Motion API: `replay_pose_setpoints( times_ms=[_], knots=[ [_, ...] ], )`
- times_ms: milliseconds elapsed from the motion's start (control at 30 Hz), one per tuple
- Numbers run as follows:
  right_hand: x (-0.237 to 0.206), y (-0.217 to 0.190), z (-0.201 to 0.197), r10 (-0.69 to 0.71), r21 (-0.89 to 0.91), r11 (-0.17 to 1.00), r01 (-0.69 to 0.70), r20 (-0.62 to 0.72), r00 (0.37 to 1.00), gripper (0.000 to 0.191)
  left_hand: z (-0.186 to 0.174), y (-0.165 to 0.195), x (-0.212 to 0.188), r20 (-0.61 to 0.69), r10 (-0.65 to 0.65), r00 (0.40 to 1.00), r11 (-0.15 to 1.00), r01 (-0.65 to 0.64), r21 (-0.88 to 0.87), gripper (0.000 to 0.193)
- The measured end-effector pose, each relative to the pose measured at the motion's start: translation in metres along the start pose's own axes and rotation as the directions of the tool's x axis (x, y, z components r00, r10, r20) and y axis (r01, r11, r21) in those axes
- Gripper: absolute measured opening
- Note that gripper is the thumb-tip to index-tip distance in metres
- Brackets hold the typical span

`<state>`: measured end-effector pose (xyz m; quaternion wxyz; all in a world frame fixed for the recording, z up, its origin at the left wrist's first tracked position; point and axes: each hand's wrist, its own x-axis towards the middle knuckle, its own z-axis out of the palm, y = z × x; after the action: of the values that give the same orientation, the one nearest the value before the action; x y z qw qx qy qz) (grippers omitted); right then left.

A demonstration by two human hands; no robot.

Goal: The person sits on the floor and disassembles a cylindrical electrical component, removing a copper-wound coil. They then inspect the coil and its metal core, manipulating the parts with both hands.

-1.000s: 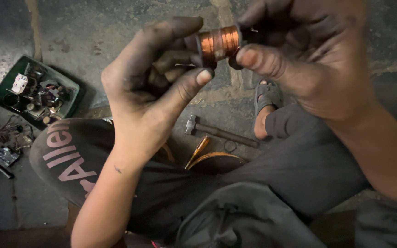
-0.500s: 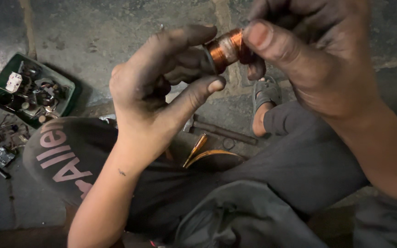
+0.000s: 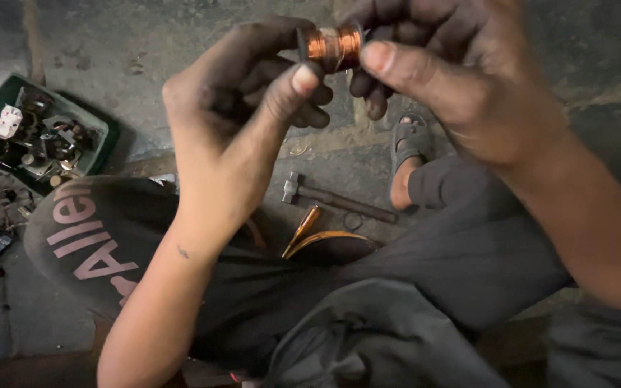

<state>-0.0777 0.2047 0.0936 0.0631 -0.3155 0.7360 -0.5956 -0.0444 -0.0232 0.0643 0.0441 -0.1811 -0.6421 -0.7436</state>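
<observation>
Pinching a small copper wire coil (image 3: 332,44) at the top centre of the frame, the left hand (image 3: 246,108) and the right hand (image 3: 454,79) both close on it from opposite sides. It looks light and stiff, but the thin winding may scratch easily, so holding by the end flanges seems safer. Below are a hammer (image 3: 335,197) and, at left, a green tray (image 3: 102,147) of parts; open room stays between the hands and the knees.

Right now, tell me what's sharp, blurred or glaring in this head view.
Head view: dim, soft light; the copper wire coil glints between the left hand and right hand, both fairly sharp; the hammer is readable; the green tray lies in shadow; the edges are softer.
</observation>
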Motion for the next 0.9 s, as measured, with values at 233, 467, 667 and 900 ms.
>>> replay_pose_setpoints(
  times_ms=[233,467,667,900],
  knots=[
    [0.006,0.001,0.006,0.067,-0.025,0.997,-0.068,-0.044,0.997,0.025,-0.007,-0.018,0.004,0.008,0.008,1.0,1.0,-0.008,0.013,0.03],
    [0.005,0.005,0.003,-0.062,-0.279,0.959,0.053,-0.023,0.998,0.021,-0.008,-0.021,0.005,-0.012,-0.09,0.996,0.97,0.085,-0.227,0.032],
    [0.002,0.009,-0.003,-0.073,-0.3,0.95,0.087,0.058,0.996,0.026,-0.005,-0.019,0.008,0.018,-0.217,0.976,0.886,0.204,-0.416,0.032],
    [0.014,0.016,-0.01,0.054,0.113,0.991,-0.076,0.187,0.981,0.028,-0.005,-0.024,0.005,0.054,-0.244,0.968,0.875,0.244,-0.419,0.03]
  ],
)
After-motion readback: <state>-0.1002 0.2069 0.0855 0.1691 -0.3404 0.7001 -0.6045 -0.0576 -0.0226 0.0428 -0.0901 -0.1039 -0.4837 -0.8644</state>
